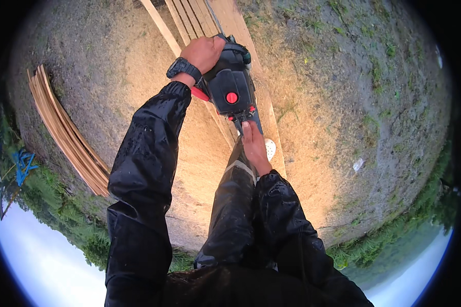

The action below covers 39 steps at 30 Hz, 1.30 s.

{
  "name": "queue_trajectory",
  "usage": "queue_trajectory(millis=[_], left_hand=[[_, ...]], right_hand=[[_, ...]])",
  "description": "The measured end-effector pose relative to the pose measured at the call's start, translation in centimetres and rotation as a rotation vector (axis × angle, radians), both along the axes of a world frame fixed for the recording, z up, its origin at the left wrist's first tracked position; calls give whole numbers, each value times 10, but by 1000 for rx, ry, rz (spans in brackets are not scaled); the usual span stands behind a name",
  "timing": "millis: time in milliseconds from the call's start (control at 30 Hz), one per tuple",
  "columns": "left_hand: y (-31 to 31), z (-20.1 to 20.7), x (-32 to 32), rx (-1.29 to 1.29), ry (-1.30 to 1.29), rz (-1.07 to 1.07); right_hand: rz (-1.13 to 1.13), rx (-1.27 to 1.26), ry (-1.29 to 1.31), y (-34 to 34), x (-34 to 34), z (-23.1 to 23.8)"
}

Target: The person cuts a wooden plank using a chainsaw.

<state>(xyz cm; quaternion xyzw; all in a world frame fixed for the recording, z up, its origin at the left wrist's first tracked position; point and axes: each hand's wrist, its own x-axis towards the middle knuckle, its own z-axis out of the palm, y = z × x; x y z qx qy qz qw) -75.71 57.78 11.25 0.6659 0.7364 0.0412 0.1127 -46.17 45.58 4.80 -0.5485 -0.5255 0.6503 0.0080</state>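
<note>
A black and red chainsaw (pixel 234 87) is held in front of me, over a long wooden plank. My left hand (pixel 204 53), with a dark watch at the wrist, wraps round its front handle. On the rear handle my right hand (pixel 252 146) is closed, thumb along the top. The guide bar (pixel 214 18) points away from me, along the wood. Several parallel cuts run lengthwise in the timber (pixel 192 18) beyond the saw, left of the bar. Whether the chain touches the wood is hidden by the saw body.
A stack of sawn boards (pixel 69 130) lies on the ground at the left. One loose strip (pixel 161 28) rests beside the timber. Sawdust (pixel 200 158) covers the ground around it. My leg and a white perforated shoe (pixel 270 148) are close to the plank. Something blue (pixel 24 166) lies far left.
</note>
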Motion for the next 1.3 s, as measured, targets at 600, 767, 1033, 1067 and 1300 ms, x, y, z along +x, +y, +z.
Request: queue_trajectory(millis=[600,767,1033,1067,1300], left_hand=[[-13,3,3,-111,-246,395],[-5,4,0,-123,-251,378],[4,11,-21,-64,-177,234],[6,12,-19,-63,-184,241],[16,13,-41,-27,-24,90]], right_hand=[[-33,16,-4,-27,-18,-18],[-49,21,-3,-20,-24,-25],[2,6,-21,-5,-42,-12],[-5,-16,-22,-3,-41,-13],[42,-48,-30,18,-59,-5]])
